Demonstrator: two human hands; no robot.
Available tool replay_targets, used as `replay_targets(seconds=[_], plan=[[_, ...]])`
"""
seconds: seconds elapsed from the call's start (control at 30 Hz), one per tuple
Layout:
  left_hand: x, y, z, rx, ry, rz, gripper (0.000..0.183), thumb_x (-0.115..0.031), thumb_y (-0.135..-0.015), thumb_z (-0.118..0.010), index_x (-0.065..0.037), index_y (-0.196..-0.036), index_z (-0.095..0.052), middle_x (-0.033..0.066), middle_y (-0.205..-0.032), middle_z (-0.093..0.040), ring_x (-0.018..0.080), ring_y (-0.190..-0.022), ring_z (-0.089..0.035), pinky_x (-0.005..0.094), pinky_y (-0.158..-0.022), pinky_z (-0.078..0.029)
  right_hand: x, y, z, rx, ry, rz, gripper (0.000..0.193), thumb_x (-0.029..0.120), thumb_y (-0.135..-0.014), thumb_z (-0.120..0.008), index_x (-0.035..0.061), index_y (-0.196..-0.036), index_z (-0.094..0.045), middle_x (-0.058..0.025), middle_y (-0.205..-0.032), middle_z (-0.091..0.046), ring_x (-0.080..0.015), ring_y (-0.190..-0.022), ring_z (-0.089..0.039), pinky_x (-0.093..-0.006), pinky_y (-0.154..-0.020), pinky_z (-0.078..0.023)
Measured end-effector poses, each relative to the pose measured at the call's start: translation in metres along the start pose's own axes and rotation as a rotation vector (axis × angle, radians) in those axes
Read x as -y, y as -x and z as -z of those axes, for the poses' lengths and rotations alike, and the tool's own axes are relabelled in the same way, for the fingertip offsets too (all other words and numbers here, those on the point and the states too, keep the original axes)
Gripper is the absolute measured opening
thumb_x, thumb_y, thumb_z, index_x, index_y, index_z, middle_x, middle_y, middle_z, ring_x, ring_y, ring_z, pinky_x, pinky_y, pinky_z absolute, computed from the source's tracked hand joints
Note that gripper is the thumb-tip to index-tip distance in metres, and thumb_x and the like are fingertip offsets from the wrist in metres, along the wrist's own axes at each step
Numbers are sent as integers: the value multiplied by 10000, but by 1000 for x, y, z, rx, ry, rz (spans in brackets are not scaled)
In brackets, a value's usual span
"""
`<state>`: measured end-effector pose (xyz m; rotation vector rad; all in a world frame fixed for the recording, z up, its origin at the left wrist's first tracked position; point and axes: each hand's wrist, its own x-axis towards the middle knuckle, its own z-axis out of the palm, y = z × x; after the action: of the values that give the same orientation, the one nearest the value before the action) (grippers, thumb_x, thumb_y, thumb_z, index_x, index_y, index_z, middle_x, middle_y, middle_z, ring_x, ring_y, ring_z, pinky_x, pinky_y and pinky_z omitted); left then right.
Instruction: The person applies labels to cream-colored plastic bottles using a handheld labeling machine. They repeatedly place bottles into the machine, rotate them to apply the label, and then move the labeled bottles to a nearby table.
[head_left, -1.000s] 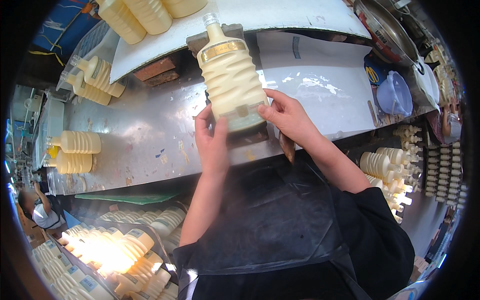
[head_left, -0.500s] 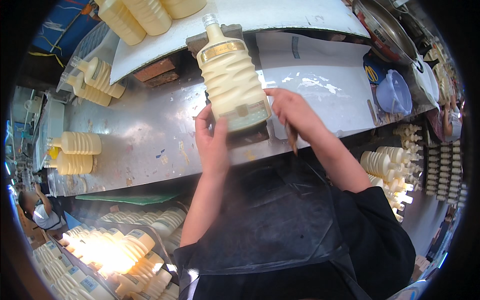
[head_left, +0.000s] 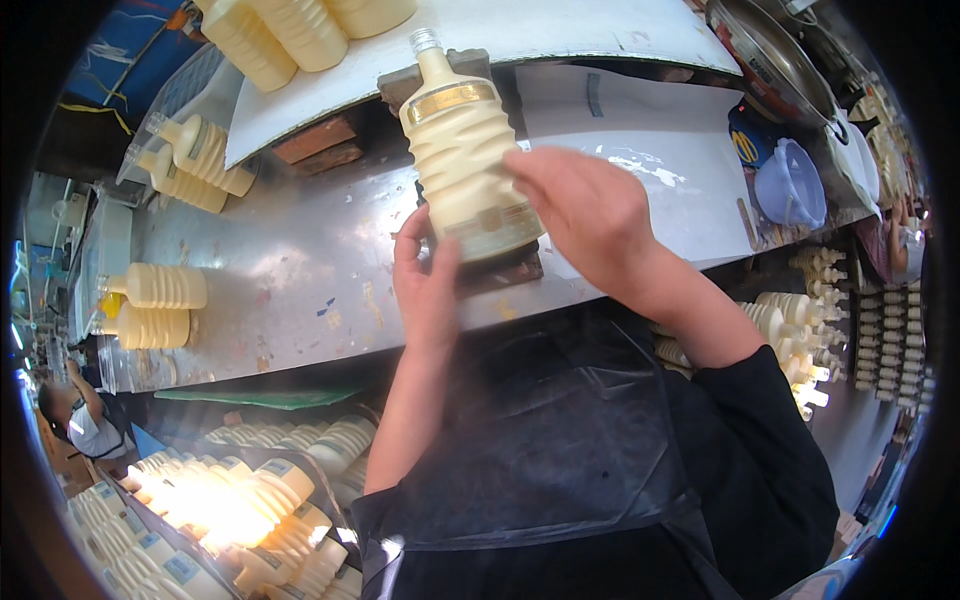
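The cream bottle [head_left: 465, 150] is resting against a grey-brown block [head_left: 396, 86] on the metal workbench [head_left: 265, 280], directly in front of the person, with its clear neck pointing away. A gold band is crossing the shoulder of the bottle. The left hand [head_left: 428, 285] is holding the lower left edge, the thumb lying over the front face and the fingers staying close to the side. The right hand [head_left: 600, 215] is appearing blurred, its fingers bending together over the right edge; whether they are touching the surface or gripping anything, the view is not showing. A white sheet [head_left: 670, 130] is covering the bench to the right, near a blue-violet bucket [head_left: 785, 190]. Reddish bricks [head_left: 316, 143] are sitting beneath a white board [head_left: 560, 40]. Two ribbed bottles [head_left: 165, 287] are lying side by side at the far left
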<state>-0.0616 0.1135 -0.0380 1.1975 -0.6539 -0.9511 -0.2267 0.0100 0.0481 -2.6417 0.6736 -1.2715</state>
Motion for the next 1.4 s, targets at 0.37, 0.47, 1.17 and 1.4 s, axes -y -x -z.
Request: replay_targets(seconds=[0.37,0.47,1.17,1.4], plan=[[14,-4,-11,-144,-686,-347,671,-353,-878,-614,26,-1410,-462,207,-1287,-535,365,-1247,-437,482,-1107,-293,19,12,1,113,-141,-487,171,114,-888,-715,52,-1028,-641,-123,-727,-684,-229,-637,-694,-317,-601,-535],[11,-7,-19,-179,-821,-317,673,-347,-898,-589,53,-1416,-429,195,-1289,-520,357,-1251,-427,483,-1110,-276,21,25,-1,179,-187,-612,196,160,-893,-698,56,-1036,-613,-122,-678,-655,-228,-594,-657,-335,-577,-506],[14,0,6,83,-534,-386,739,-253,-819,-759,16,-1438,-459,164,-1355,-485,299,-1249,-480,407,-1110,-358,-19,53,3,-31,-585,-748,238,-8,-918,-642,18,-1154,-622,-32,-946,-674,-106,-854,-634,-271,-770,-514],[1,0,-16,-64,-790,-650,862,-197,-603,-896,-18,-1363,-530,137,-1205,-590,328,-1133,-532,446,-1008,-409,15,46,12,10,-121,151,252,21,-783,-695,104,-1021,-694,-65,-952,-699,-228,-885,-693,-335,-723,-518]])
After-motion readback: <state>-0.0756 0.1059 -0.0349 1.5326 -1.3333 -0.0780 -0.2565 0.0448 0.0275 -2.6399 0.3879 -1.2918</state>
